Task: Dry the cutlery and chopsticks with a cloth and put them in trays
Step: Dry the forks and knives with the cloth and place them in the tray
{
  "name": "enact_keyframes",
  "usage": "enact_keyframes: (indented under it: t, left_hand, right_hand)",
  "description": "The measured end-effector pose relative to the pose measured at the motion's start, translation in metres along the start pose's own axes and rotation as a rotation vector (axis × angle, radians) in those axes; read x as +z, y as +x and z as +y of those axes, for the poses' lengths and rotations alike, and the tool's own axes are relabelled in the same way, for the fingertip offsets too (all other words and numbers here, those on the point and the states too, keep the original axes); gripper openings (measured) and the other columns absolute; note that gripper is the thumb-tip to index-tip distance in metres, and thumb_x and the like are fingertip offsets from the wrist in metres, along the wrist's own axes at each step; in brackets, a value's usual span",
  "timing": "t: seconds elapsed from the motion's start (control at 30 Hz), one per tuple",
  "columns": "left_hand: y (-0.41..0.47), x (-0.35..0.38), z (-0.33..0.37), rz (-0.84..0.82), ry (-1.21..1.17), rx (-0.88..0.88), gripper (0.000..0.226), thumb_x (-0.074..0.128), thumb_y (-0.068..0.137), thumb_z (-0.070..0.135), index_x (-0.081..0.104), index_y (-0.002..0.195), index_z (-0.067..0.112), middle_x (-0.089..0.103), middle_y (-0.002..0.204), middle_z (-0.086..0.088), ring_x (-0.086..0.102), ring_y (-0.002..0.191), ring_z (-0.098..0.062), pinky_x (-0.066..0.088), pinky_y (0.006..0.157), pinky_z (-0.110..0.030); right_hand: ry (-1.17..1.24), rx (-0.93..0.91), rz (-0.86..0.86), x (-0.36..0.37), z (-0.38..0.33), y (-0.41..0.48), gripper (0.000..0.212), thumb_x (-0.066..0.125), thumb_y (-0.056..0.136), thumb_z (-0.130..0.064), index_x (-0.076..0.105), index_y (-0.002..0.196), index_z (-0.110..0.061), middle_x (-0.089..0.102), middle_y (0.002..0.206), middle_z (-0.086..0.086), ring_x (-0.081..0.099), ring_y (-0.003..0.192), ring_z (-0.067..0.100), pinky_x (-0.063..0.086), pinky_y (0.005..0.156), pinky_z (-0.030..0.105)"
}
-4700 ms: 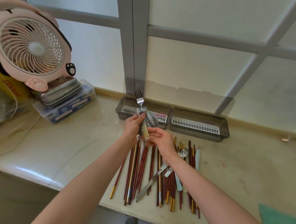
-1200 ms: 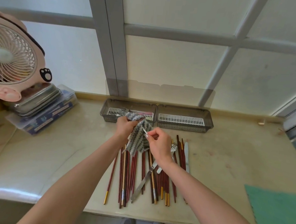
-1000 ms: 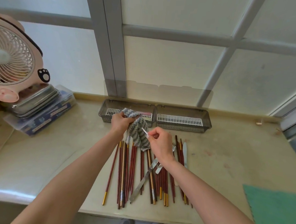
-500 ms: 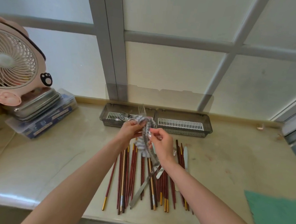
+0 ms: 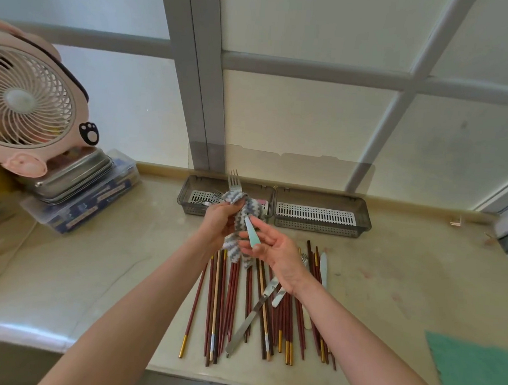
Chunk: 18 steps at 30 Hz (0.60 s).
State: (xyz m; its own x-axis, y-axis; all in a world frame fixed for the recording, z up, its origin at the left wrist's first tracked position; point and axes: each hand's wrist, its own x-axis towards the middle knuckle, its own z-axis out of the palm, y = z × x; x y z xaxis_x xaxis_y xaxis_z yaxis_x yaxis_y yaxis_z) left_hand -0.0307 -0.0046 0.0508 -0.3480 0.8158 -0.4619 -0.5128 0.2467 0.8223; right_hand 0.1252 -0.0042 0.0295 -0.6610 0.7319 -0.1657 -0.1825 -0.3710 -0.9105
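Note:
My left hand (image 5: 216, 222) grips a grey-and-white zigzag cloth (image 5: 250, 210) bunched around the middle of a fork (image 5: 233, 181), whose tines point up above the cloth. The fork's pale mint handle sticks out below, and my right hand (image 5: 273, 248) holds that handle between thumb and fingers. Both hands hover above a spread of red-brown chopsticks (image 5: 225, 297) with gold tips, a butter knife (image 5: 249, 318) and other cutlery on the counter. Two grey perforated trays sit by the window: the left tray (image 5: 187, 194) holds forks, while the right tray (image 5: 319, 215) shows only its white grid.
A pink fan (image 5: 26, 101) stands at the left on a metal tin and a plastic box (image 5: 80, 199). A green cloth (image 5: 473, 372) lies at the front right corner. The counter's front edge runs just below the chopstick tips.
The fork has been drawn further through the cloth, so its mint handle now shows below. My right hand shifted from the cloth's fold to the handle end. An earlier fork lies in the left tray.

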Motion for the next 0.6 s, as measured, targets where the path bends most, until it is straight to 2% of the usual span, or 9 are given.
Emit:
enact_keyframes:
  t: [0.1, 0.2, 0.3, 0.4, 0.5, 0.53, 0.6]
  left_hand:
    - [-0.001, -0.001, -0.005, 0.004, 0.045, 0.003, 0.007, 0.054, 0.090, 0.006, 0.059, 0.087, 0.002, 0.064, 0.080, -0.010, 0.063, 0.061, -0.017, 0.052, 0.050, -0.022]
    - [-0.002, -0.004, -0.009, 0.013, 0.022, 0.004, 0.008, 0.053, 0.090, 0.006, 0.060, 0.088, 0.001, 0.066, 0.079, -0.010, 0.065, 0.056, -0.014, 0.053, 0.050, -0.021]
    - [-0.004, -0.007, -0.012, -0.036, 0.015, 0.003, 0.010, 0.052, 0.091, 0.006, 0.060, 0.089, 0.001, 0.065, 0.080, -0.010, 0.065, 0.058, -0.013, 0.053, 0.053, -0.021]
    - [-0.006, -0.008, -0.015, -0.087, 0.040, 0.001, 0.011, 0.052, 0.091, 0.008, 0.061, 0.092, 0.000, 0.065, 0.082, -0.010, 0.065, 0.059, -0.011, 0.053, 0.054, -0.020]
    - [-0.010, -0.006, -0.022, -0.150, 0.095, -0.022, 0.013, 0.055, 0.090, 0.011, 0.063, 0.095, 0.002, 0.068, 0.081, -0.008, 0.066, 0.066, -0.013, 0.053, 0.058, -0.021]
    - [-0.011, -0.006, -0.024, -0.153, 0.110, -0.027, 0.013, 0.056, 0.090, 0.012, 0.063, 0.096, 0.003, 0.068, 0.083, -0.008, 0.066, 0.070, -0.015, 0.053, 0.060, -0.022]
    - [-0.010, -0.007, -0.025, -0.126, 0.199, 0.000, 0.012, 0.057, 0.089, 0.013, 0.064, 0.096, 0.005, 0.068, 0.087, -0.009, 0.065, 0.077, -0.018, 0.052, 0.065, -0.024]
  right_hand:
    - [-0.029, -0.050, 0.112, 0.005, -0.004, 0.006, 0.053, 0.073, 0.070, -0.004, 0.054, 0.119, -0.008, 0.071, 0.104, 0.016, 0.069, 0.094, 0.030, 0.056, 0.086, 0.040]
    - [-0.038, -0.068, 0.226, 0.006, -0.007, 0.014, 0.038, 0.070, 0.076, 0.006, 0.048, 0.106, -0.004, 0.072, 0.092, 0.017, 0.071, 0.083, 0.028, 0.059, 0.075, 0.036]
    - [-0.113, -0.062, 0.268, 0.006, -0.009, 0.020, 0.029, 0.064, 0.084, 0.004, 0.045, 0.104, -0.006, 0.070, 0.078, 0.014, 0.069, 0.065, 0.025, 0.059, 0.065, 0.035]
    - [-0.210, -0.034, 0.306, 0.007, -0.007, 0.023, 0.031, 0.066, 0.084, -0.002, 0.044, 0.106, -0.004, 0.068, 0.070, 0.010, 0.062, 0.050, 0.019, 0.055, 0.049, 0.028]
    - [-0.306, -0.003, 0.414, 0.004, -0.003, 0.029, 0.039, 0.074, 0.079, -0.012, 0.047, 0.107, -0.007, 0.068, 0.080, 0.012, 0.056, 0.045, 0.013, 0.048, 0.043, 0.023]
    - [-0.357, 0.013, 0.438, 0.002, -0.001, 0.031, 0.040, 0.076, 0.077, -0.017, 0.049, 0.107, -0.011, 0.068, 0.086, 0.010, 0.056, 0.047, 0.011, 0.047, 0.045, 0.023]
    - [-0.489, 0.048, 0.429, -0.001, 0.001, 0.035, 0.039, 0.078, 0.074, -0.030, 0.055, 0.103, -0.020, 0.067, 0.097, 0.004, 0.060, 0.064, 0.009, 0.049, 0.057, 0.025]
